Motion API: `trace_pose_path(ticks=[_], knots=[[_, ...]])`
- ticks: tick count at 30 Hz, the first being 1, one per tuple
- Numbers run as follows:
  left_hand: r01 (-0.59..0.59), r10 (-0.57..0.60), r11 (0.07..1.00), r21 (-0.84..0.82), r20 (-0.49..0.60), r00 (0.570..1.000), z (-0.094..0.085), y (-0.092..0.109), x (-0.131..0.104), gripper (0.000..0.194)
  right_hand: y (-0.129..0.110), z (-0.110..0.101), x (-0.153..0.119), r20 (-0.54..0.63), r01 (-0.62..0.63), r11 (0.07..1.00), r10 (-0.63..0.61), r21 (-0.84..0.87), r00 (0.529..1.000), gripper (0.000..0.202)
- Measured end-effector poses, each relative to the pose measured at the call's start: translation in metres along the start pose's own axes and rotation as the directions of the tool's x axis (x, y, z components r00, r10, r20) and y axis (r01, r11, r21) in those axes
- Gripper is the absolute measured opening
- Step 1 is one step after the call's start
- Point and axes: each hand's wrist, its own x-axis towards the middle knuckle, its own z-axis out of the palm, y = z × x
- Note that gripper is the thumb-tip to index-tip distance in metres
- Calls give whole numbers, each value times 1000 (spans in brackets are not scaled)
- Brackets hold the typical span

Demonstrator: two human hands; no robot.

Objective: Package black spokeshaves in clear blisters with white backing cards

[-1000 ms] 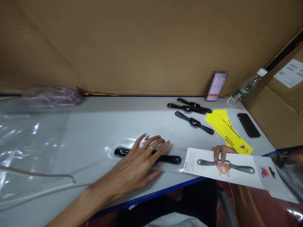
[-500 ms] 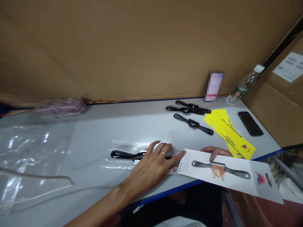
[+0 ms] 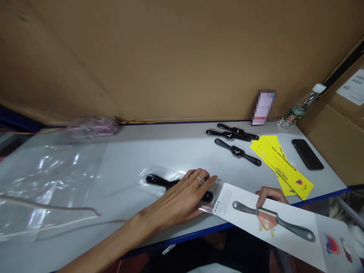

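At lower centre, the left hand (image 3: 182, 197) lies spread flat on a clear blister pack (image 3: 170, 180) holding a black tool (image 3: 159, 181). The right hand (image 3: 270, 195) pinches a printed card (image 3: 284, 227) overhanging the worktop (image 3: 170, 151) edge. Loose tools (image 3: 237, 151), yellow cards (image 3: 281, 165) and a phone (image 3: 307, 153) crowd the right; plastic sheets (image 3: 48, 182) cover the left.

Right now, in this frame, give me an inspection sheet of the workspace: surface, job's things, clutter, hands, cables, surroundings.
Surface: pale grey table with a blue front edge.
Job's things: black two-handled tool in a clear blister; white printed card overhanging the table edge, its near end against the blister.
Clutter: three loose black tools, yellow cards, black phone, water bottle, clear plastic sheets, a blurred pink bundle.
Hands: left hand flat on the blister, ring on one finger; right hand behind the card, fingers on its far edge.
Cables: coloured wires along the back edge.
Surroundings: cardboard wall behind; labelled carton at right.
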Motion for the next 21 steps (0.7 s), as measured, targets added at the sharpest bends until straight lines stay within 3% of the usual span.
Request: trace_pose_path(ticks=[6,12,17,21], knots=[[23,-24,997,-72,-7,1000,2,-3,-2,63,-9,8,-2,-111,-8,996,-1,-85,994,48],[30,-31,994,-106,-4,1000,1,-5,-3,76,-10,13,2,-98,-5,993,-7,-120,995,48],[-58,57,998,21,51,997,4,1,0,71,-13,-3,3,-42,-40,953,29,-300,999,46],[-22,20,998,57,24,1000,6,4,1,63,-29,-28,-11,-102,-121,882,83,-456,991,57]])
